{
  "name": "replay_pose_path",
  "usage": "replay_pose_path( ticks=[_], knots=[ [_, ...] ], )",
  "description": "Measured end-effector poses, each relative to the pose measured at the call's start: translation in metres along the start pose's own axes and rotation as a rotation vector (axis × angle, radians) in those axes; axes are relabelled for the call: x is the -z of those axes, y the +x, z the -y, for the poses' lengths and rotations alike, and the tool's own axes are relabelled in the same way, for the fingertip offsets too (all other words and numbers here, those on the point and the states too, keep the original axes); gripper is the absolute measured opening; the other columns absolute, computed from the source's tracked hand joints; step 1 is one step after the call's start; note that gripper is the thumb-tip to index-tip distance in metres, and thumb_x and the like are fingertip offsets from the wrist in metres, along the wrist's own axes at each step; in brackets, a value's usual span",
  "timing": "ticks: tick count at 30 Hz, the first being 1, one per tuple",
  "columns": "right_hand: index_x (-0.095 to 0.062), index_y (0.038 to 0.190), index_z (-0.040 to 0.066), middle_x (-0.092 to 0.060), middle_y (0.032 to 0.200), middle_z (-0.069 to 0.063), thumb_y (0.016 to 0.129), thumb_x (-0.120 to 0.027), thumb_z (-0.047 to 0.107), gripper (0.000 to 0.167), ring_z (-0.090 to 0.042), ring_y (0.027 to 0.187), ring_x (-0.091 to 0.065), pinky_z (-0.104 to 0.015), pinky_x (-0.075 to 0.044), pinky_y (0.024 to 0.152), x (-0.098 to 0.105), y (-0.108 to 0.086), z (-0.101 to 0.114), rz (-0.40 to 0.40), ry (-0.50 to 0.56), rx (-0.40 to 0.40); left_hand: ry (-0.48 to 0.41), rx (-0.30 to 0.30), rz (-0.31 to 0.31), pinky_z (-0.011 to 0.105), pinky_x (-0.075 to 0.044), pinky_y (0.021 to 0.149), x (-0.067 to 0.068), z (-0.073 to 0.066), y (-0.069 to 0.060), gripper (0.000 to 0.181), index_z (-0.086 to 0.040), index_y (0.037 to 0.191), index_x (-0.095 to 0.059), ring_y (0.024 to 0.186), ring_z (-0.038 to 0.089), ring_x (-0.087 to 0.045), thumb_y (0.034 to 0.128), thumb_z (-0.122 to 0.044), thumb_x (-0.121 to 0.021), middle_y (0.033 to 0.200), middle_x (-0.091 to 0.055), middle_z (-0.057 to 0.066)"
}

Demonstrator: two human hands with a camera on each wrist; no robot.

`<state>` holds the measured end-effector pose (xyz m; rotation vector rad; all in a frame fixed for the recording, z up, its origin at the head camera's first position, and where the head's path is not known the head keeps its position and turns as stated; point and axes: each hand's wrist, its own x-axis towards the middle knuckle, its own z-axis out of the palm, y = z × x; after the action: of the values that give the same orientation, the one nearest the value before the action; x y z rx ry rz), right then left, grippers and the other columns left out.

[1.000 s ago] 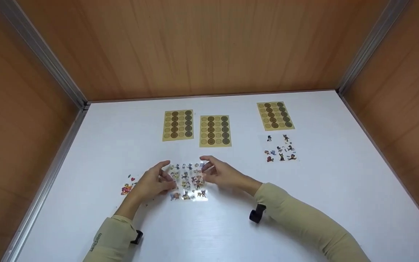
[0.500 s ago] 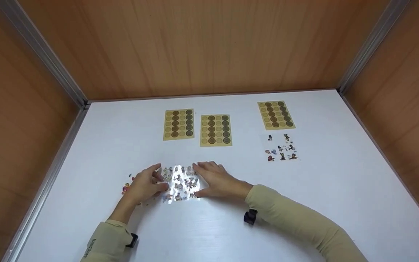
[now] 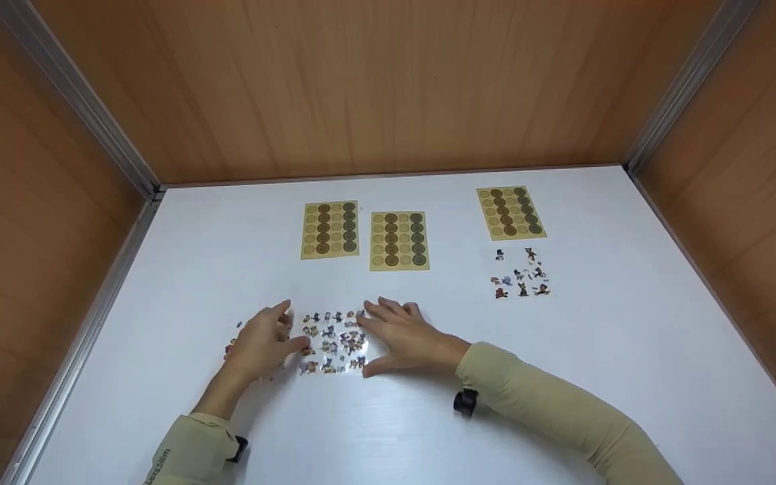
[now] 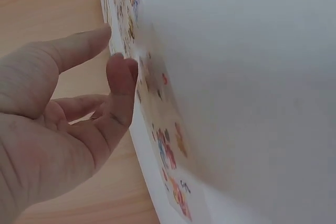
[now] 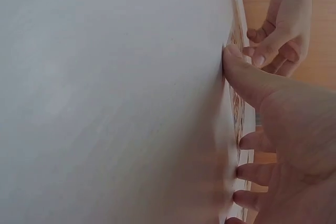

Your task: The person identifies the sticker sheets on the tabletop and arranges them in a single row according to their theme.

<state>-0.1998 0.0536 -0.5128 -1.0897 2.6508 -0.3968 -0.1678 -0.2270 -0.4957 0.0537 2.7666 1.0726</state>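
Observation:
A clear sheet of cartoon stickers (image 3: 329, 331) lies flat on the white table between the two hands. My left hand (image 3: 260, 345) is at its left edge, the thumb tip over or on that edge. In the left wrist view the left fingers (image 4: 121, 93) are loosely bent and apart from the thumb, with nothing between them. My right hand (image 3: 411, 340) is spread at the sheet's right edge, with thumb and fingertips down at the edge. Partly hidden beneath the left hand is another sticker sheet (image 4: 167, 150), with colourful figures.
Two gold sheets of round coin-like stickers, the left one (image 3: 330, 230) and the middle one (image 3: 399, 241), lie further back. A third gold sheet (image 3: 511, 213) is at the back right, above another clear cartoon sheet (image 3: 521, 274). Wooden panels (image 3: 388, 87) enclose the table.
The cartoon sheet has shifted left and lies flat. My right hand has moved left and its fingers have spread along the sheet's edge. My left hand has drawn slightly left.

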Motion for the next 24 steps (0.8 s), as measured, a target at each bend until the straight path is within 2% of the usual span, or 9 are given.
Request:
replay_pose_path(
  ticks=[4,7,11,14,19,24],
  knots=[
    [-0.036,0.159,0.016,-0.023,0.166,-0.011,0.080,-0.071,0.070,0.101,-0.034,0.152,-0.020,-0.058,-0.027,0.115,0.000,-0.002,0.000,-0.006,-0.005,-0.001,0.169,-0.124,-0.007,0.056,-0.044,0.106,0.006,0.006,-0.003,0.082,0.003,0.149,-0.046,0.127,0.040,-0.051,0.0840,-0.031,-0.085,0.139,-0.054,0.021],
    [-0.037,0.158,0.015,-0.022,0.166,-0.011,0.081,-0.070,0.071,0.100,-0.034,0.152,-0.020,-0.060,-0.026,0.116,0.000,-0.004,-0.001,0.001,-0.007,-0.006,0.267,-0.223,0.030,0.058,-0.033,0.113,0.009,0.013,-0.008,0.084,0.000,0.144,-0.054,0.139,0.040,-0.041,0.0799,-0.042,-0.086,0.148,-0.050,0.018],
    [-0.037,0.158,0.015,-0.020,0.167,-0.011,0.081,-0.069,0.072,0.101,-0.033,0.152,-0.019,-0.061,-0.024,0.116,0.000,-0.005,-0.001,0.018,-0.012,-0.009,0.333,-0.322,0.097,0.059,-0.025,0.114,0.007,0.018,-0.014,0.085,-0.003,0.142,-0.058,0.145,0.036,-0.035,0.0785,-0.053,-0.083,0.152,-0.049,0.013],
    [-0.037,0.158,0.016,-0.019,0.167,-0.010,0.080,-0.070,0.071,0.101,-0.031,0.153,-0.018,-0.061,-0.022,0.117,0.001,-0.006,-0.002,0.028,-0.009,-0.015,0.364,-0.354,0.122,0.063,-0.022,0.114,0.003,0.019,-0.018,0.085,-0.004,0.143,-0.057,0.146,0.035,-0.034,0.0791,-0.055,-0.082,0.153,-0.048,0.011],
    [-0.037,0.158,0.016,-0.019,0.167,-0.010,0.080,-0.070,0.071,0.101,-0.031,0.153,-0.016,-0.063,-0.021,0.118,0.002,-0.007,-0.004,0.035,-0.002,-0.015,0.379,-0.367,0.133,0.068,-0.019,0.113,0.001,0.020,-0.020,0.083,-0.003,0.142,-0.057,0.147,0.034,-0.033,0.0805,-0.052,-0.082,0.154,-0.047,0.009],
    [-0.035,0.159,0.017,-0.017,0.167,-0.011,0.080,-0.070,0.071,0.102,-0.031,0.154,-0.014,-0.065,-0.017,0.118,0.003,-0.008,-0.003,0.036,0.022,-0.006,0.386,-0.394,0.126,0.065,-0.022,0.113,0.002,0.022,-0.020,0.078,-0.003,0.140,-0.060,0.146,0.034,-0.035,0.0821,-0.050,-0.081,0.153,-0.049,0.010]
  ],
)
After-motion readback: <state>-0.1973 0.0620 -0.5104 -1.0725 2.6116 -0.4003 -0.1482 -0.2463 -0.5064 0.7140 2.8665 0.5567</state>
